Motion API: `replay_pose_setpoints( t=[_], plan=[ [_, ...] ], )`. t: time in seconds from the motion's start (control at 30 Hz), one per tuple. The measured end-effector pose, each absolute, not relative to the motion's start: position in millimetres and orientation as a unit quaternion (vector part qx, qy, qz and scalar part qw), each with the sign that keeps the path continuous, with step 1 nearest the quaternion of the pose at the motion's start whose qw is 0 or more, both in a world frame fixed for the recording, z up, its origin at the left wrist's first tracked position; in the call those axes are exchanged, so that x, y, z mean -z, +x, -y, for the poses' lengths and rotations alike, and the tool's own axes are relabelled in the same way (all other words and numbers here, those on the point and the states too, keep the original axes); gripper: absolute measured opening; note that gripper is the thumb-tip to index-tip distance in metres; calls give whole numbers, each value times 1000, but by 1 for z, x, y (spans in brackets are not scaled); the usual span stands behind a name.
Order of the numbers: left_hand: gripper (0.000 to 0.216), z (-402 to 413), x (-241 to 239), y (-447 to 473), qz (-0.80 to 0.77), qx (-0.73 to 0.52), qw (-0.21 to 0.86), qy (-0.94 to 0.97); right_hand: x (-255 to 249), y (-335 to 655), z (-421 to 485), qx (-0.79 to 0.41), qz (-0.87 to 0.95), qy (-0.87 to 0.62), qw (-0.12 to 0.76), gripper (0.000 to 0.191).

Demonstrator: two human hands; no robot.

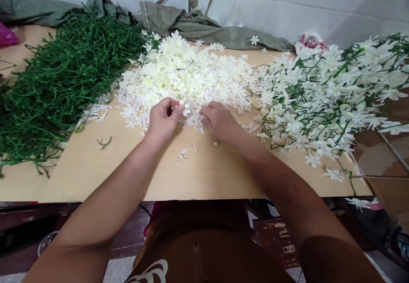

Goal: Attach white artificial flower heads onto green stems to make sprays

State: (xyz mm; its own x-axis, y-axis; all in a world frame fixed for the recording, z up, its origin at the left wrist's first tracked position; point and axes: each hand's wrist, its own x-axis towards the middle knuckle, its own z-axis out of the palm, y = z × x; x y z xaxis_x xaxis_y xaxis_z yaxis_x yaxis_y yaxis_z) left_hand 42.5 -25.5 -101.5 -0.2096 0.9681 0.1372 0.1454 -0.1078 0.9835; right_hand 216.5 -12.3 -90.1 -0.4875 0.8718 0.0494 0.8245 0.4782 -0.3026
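Between the thumb and forefinger of my left hand [164,119] is a small white artificial flower [184,108], its petals facing right. My right hand [219,120] reaches into the white stamen pieces [194,119] at the near edge of the flower heap. Its fingers are curled together, and whatever they pinch is hidden or too small to make out. Just beyond both hands lies a wide pile of loose white flower heads [182,70]. A few stray stamens [183,153] rest on the board in front of me.
Green plastic stems [70,70] form a large heap at the left. At the right, assembled white flowers on green stems [306,95] spread past the board's edge. Rolled grey-green cloth [220,34] lies along the tiled wall. A green stem scrap [105,143] sits at the left front.
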Motion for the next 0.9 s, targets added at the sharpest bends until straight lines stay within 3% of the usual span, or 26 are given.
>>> replay_pose_setpoints(
  t=[0.1, 0.33, 0.43, 0.57, 0.8, 0.9],
  plan=[
    [20, 26, 103, 42, -547, -550, 391, 495, 88, 225, 7, -139, 835, -522, 101, 16],
    [14, 27, 106, 45, -544, -527, 397, 518, 97, 248, 1, -179, 805, -519, 225, 13],
    [12, 26, 106, 45, -549, -531, 391, 514, 102, 238, 2, -157, 836, -489, 195, 22],
    [10, 27, 105, 45, -555, -526, 384, 518, 104, 231, 2, -145, 842, -489, 178, 15],
    [5, 30, 109, 44, -558, -497, 374, 550, 95, 255, -2, -211, 772, -492, 343, 9],
    [4, 32, 110, 44, -552, -482, 374, 569, 91, 255, 2, -322, 713, -483, 394, 9]
  ],
)
